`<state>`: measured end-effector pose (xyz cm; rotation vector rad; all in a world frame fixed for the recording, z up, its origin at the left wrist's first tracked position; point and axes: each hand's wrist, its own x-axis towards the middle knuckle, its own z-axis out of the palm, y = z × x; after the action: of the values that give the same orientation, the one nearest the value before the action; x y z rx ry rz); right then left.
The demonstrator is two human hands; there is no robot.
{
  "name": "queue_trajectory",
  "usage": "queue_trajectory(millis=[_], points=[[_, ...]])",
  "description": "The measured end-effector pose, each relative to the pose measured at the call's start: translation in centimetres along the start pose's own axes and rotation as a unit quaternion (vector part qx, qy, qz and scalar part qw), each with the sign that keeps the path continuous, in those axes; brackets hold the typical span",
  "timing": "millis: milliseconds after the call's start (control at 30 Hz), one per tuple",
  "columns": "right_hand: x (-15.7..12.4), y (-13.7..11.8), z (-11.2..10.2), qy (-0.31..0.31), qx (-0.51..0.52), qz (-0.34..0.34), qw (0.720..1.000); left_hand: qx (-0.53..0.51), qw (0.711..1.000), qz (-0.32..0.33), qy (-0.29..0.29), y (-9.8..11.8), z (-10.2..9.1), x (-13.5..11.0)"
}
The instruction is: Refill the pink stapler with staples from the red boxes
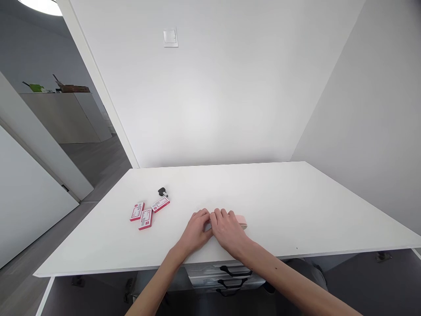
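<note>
Both hands meet near the front middle of the white table (296, 197). My right hand (226, 228) lies curled over a pale pink object (241, 219), probably a stapler, whose end pokes out to the right of the fingers. My left hand (196, 229) is closed against the object's left end, where a small grey part (208, 226) shows between the two hands. Most of the pink object is hidden under my right hand.
Three small red-and-white boxes (145, 218) lie left of the hands, with a small black object (162, 192) just behind them. A drawer unit with black handles (230, 274) stands under the table's front edge. Walls close the back and right; an open doorway lies at left.
</note>
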<state>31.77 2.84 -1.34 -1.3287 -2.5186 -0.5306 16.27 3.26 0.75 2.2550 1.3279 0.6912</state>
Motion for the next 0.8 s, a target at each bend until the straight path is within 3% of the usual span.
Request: queue_trajectory(millis=[800], points=[[-0.44, -0.44, 0.21, 0.031, -0.046, 0.0, 0.998, -0.018, 1.0, 0.004, 0.001, -0.22, 0.09, 0.01]])
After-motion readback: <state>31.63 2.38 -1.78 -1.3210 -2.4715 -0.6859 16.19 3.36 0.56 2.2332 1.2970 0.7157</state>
